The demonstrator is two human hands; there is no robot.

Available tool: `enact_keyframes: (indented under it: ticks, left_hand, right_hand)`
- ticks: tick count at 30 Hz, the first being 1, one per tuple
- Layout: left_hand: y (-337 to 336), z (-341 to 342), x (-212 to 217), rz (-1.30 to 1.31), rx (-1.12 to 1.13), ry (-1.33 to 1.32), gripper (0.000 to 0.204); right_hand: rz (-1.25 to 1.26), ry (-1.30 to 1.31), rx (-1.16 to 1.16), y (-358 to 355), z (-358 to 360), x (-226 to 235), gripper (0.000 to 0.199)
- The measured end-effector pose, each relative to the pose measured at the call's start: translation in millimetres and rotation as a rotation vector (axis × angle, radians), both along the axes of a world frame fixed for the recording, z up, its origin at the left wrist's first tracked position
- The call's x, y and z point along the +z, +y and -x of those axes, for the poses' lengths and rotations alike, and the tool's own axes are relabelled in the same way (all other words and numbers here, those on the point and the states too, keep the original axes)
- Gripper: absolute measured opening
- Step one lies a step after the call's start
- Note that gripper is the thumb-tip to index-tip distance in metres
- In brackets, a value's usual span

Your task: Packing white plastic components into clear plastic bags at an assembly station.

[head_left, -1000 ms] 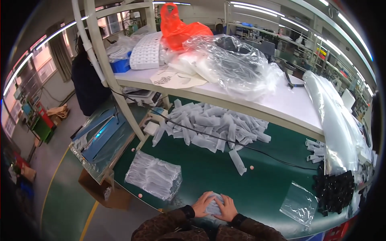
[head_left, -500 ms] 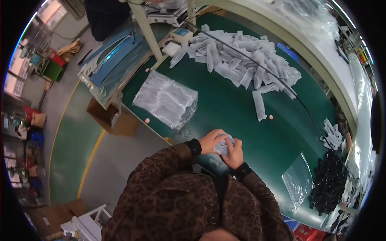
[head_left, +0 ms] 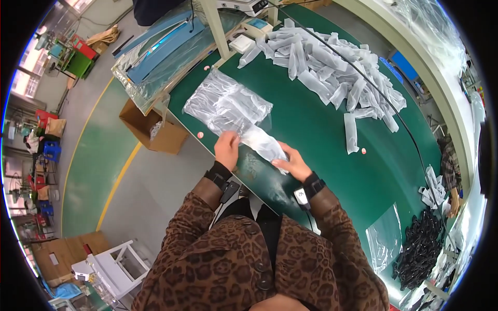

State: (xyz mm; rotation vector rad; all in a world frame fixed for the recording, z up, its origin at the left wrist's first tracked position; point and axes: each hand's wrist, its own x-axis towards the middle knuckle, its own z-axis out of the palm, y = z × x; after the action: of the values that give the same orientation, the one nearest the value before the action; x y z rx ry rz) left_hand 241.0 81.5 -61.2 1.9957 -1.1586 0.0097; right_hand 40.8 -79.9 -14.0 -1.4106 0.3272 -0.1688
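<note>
A long white packet in clear film lies across the near edge of the green table, held at both ends. My left hand grips its left end, next to a stack of clear bagged packets. My right hand holds the right end from below. Both sleeves are leopard print, with a black band at each wrist.
A large heap of white wrapped packets fills the far side of the table. An empty clear bag and a pile of black parts sit at the right. A cardboard box stands on the floor to the left.
The packet, held bunched between both hands before, is now stretched out lengthwise, my left hand having moved toward the stack of bagged packets. The camera has tilted down further.
</note>
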Motion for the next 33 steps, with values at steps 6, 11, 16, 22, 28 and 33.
enact_keyframes:
  ticks: [6,11,16,22,28,33]
  left_hand:
    - [5,-1,12,0.415,0.127,0.659,0.011]
    - [8,-4,42,0.468,0.18,0.474,0.009]
    - [17,-5,71,0.247,0.064,0.029,0.008]
    - [21,-8,69,0.208,0.001,0.115,0.007]
    - [39,-19,69,0.16,-0.065,0.168,0.006]
    - [54,-20,70,0.128,-0.062,0.257,0.006]
  right_hand:
    - [-0.132,0.028,0.199,-12,-78,-11,0.066]
    - [0.305,-0.058,0.177,-8,-100,-18,0.071]
    - [0.592,0.095,0.078,13,-113,-1,0.072]
    - [1.022,0.043,-0.233,64,-133,-3,0.068]
    - [1.033,0.055,-0.165,80,-144,-5,0.067]
    - [1.035,0.011,-0.16,96,-146,-7,0.067]
